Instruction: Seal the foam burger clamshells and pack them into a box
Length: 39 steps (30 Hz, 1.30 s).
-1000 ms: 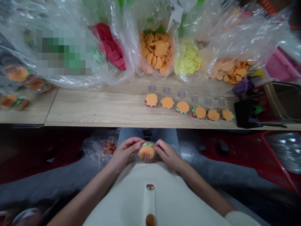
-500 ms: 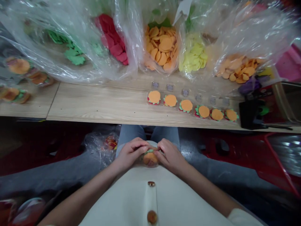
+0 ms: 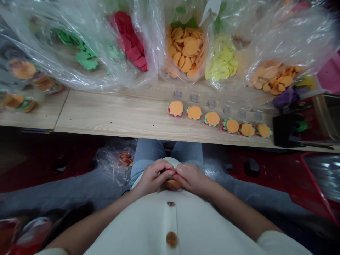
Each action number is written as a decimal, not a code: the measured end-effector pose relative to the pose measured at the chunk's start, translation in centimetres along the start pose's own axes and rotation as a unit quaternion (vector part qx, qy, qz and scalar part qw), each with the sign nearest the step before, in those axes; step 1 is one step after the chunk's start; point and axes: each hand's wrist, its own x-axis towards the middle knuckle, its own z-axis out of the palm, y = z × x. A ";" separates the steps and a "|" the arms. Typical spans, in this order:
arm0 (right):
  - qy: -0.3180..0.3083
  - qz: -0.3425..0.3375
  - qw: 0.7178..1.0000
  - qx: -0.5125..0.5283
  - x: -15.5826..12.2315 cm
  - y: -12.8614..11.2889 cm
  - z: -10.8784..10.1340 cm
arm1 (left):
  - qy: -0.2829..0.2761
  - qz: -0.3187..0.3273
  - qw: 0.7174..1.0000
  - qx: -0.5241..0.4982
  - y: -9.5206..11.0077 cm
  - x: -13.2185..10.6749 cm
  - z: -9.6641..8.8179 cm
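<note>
Both my hands meet in my lap, below the table edge. My left hand [image 3: 153, 176] and my right hand [image 3: 191, 178] are closed around a small orange foam burger in a clear plastic case [image 3: 172, 183]; only a sliver of orange shows between the fingers. On the wooden table [image 3: 111, 117] ahead lies a row of several similar orange burger pieces in clear cases [image 3: 220, 122].
Clear plastic bags at the table's back hold foam pieces: green [image 3: 85, 58], red [image 3: 131, 42], orange [image 3: 186, 53], yellow [image 3: 223, 60] and tan [image 3: 276, 78]. Finished burgers [image 3: 23, 71] lie far left. A black holder [image 3: 284, 131] stands right. A bag [image 3: 119, 161] hangs under the table.
My fingers have closed over the burger case, which was plainly showing between my fingertips a second ago. The view has tilted slightly downward.
</note>
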 end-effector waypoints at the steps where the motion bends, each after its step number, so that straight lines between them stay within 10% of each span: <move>1: 0.004 0.000 1.000 0.005 -0.1 0.2 0.2 | -0.002 0.004 1.000 0.002 0.0 0.1 0.0; 9: 0.143 0.119 0.977 0.108 0.8 1.9 0.5 | -0.048 -0.109 0.971 -0.206 0.5 2.3 -0.8; 13: 0.253 0.162 0.924 0.237 1.0 2.3 -0.2 | -0.058 -0.096 0.948 -0.299 0.9 2.5 -0.9; 17: 0.229 0.175 0.880 0.377 0.2 2.5 -1.4 | -0.004 -0.110 0.942 -0.317 1.8 3.8 -0.8; 29: 0.399 0.180 0.761 0.479 0.5 4.1 -1.4 | -0.079 -0.082 0.896 -0.429 6.3 7.5 3.6; 33: 0.405 0.211 0.826 0.329 -4.5 7.7 -7.1 | -0.051 -0.093 0.917 -0.385 7.3 10.4 5.0; 35: 0.592 0.311 0.716 0.201 -9.6 11.1 -12.0 | -0.044 -0.107 0.912 -0.393 7.9 12.2 5.4; 39: 0.666 0.387 0.601 0.213 -19.2 18.6 -20.7 | -0.096 -0.143 0.886 -0.430 9.7 15.1 5.9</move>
